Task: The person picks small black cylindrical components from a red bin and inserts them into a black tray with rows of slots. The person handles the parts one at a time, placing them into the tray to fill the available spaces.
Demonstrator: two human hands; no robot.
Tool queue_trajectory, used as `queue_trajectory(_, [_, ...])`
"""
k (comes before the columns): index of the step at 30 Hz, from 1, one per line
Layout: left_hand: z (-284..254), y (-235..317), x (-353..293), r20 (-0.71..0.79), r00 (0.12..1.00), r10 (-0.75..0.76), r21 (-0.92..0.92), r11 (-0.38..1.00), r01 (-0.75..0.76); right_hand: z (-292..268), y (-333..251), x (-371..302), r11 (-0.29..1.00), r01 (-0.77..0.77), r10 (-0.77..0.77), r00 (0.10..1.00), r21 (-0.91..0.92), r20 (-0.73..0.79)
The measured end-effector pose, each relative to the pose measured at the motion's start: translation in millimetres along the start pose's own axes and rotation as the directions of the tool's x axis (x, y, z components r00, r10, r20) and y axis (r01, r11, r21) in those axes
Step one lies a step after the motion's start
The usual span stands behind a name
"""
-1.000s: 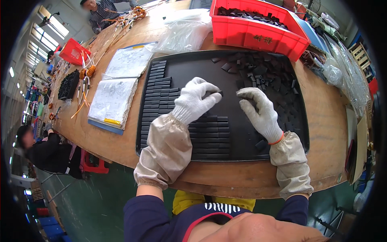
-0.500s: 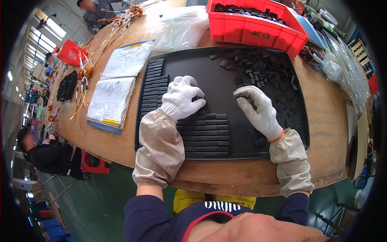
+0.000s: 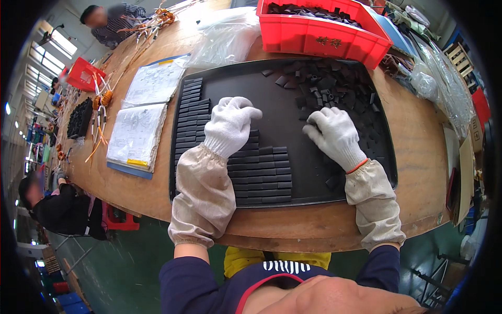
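My left hand (image 3: 229,124), in a white knit glove, hovers over the left part of a black tray (image 3: 277,107). Its fingers are half bent and apart, with nothing visible in them. Beneath and beside it lie neat rows of short black tubes (image 3: 261,178), with another column of tubes (image 3: 191,112) along the tray's left side. My right hand (image 3: 337,137), also gloved, hangs over the tray's right half, close to a loose heap of black tube pieces (image 3: 327,83). Its fingers are curled and the thumb is smeared; whether a piece is between them is hidden.
A red bin (image 3: 324,36) of black pieces stands behind the tray. Left of the tray lies an open document folder (image 3: 138,110), with clear plastic bags (image 3: 225,44) behind it. Wired copper coils (image 3: 102,99) lie further left. Two people (image 3: 112,23) sit around the wooden table (image 3: 418,141).
My left hand has turned slightly, its thumb no longer standing out. My right hand has turned and its fingers have shifted slightly. The whole view has shifted a little.
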State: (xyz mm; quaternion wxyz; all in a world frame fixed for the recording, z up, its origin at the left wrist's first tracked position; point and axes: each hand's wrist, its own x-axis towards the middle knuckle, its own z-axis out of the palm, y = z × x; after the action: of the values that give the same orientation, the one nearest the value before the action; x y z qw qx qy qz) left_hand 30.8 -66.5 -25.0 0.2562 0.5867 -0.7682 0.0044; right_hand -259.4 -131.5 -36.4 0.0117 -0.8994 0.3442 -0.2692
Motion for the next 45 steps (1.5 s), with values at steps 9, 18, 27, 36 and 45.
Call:
queue_trajectory(9, [5,29,8,-0.172,0.976,0.135,-0.275,0.945,-0.179,0,0,-5,0.998,0.002,0.006,0.990,-0.058,0.144])
queue_trajectory(18, [5,38,9,-0.111,0.977,0.181,-0.337,0.918,-0.208,3,-13,-3,0.998,0.022,-0.014,0.993,0.067,-0.120])
queue_trajectory(27, [2,51,4,0.085,0.992,0.095,-0.564,0.825,-0.031,0,-11,3,0.908,0.060,0.027,0.979,0.415,-0.201])
queue_trajectory(36, [6,42,4,0.002,0.984,0.177,-0.366,0.916,-0.164,-6,-7,-3,0.987,0.095,-0.118,0.977,0.131,0.180])
queue_trajectory(45, [2,52,6,0.025,0.951,0.307,-0.408,0.872,-0.271,-5,-26,-7,0.740,-0.262,0.113,0.956,0.619,0.270])
